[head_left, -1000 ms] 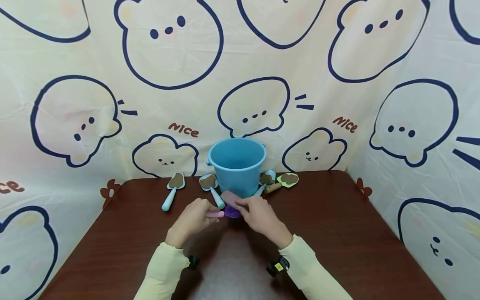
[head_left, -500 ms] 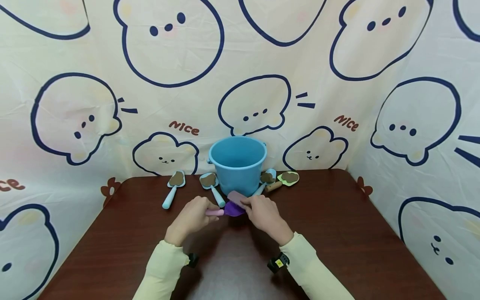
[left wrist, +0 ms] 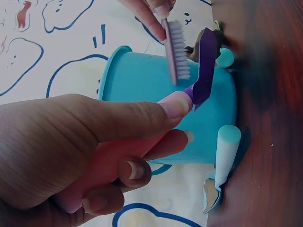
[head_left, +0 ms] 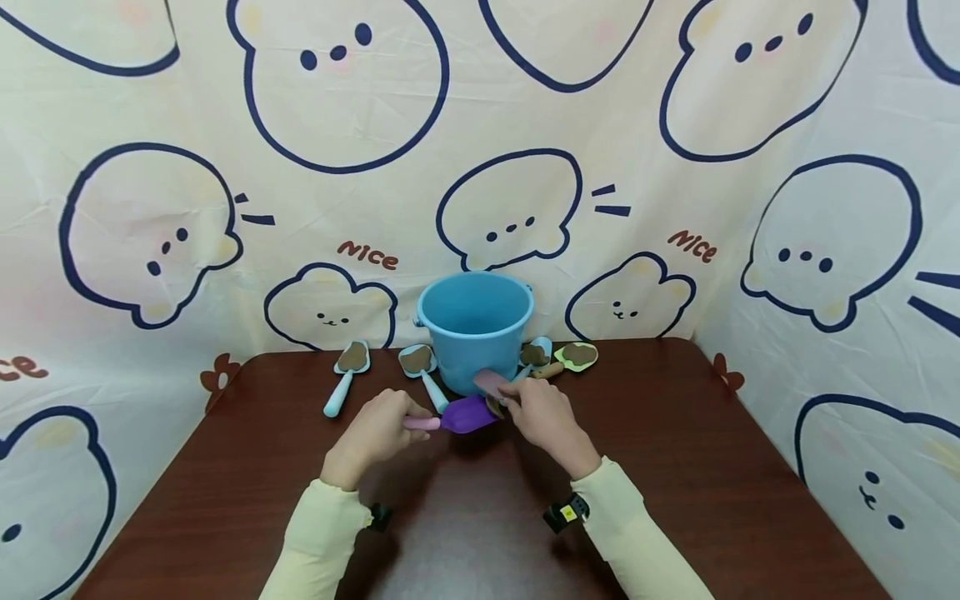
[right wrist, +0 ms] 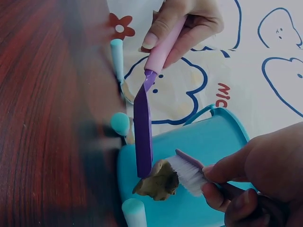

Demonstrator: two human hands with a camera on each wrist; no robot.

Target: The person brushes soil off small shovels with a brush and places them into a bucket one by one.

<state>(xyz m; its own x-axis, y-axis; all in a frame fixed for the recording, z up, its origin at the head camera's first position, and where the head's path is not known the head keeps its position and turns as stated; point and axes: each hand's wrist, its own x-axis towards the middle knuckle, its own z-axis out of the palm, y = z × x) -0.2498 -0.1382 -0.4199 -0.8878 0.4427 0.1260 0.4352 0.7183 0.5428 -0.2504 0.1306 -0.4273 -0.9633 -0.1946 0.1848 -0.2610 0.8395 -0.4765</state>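
My left hand (head_left: 376, 432) grips the pink handle (left wrist: 130, 152) of a small shovel whose purple blade (head_left: 468, 414) is held in front of the bucket, above the table. Pinched in my right hand (head_left: 549, 422) is a pink-backed brush with white bristles (right wrist: 188, 174). A brown-green lump (right wrist: 158, 182) lies at the far end of the blade, against the bristles. Behind both tools stands a blue bucket (head_left: 480, 350); its inside looks blue, and its bottom cannot be seen.
Two blue-handled shovels (head_left: 340, 395) (head_left: 424, 377) bearing brown lumps lie left of the bucket. Right of it are another blue shovel (head_left: 537, 353) and a green one (head_left: 577, 357) with a wooden handle, both with brown lumps. A patterned cloth (head_left: 510, 125) hangs behind the table (head_left: 247, 467).
The brush and my right hand have moved right along the blade, uncovering more purple. A brown lump now shows at the blade's right end. My left hand has shifted slightly left with the shovel.
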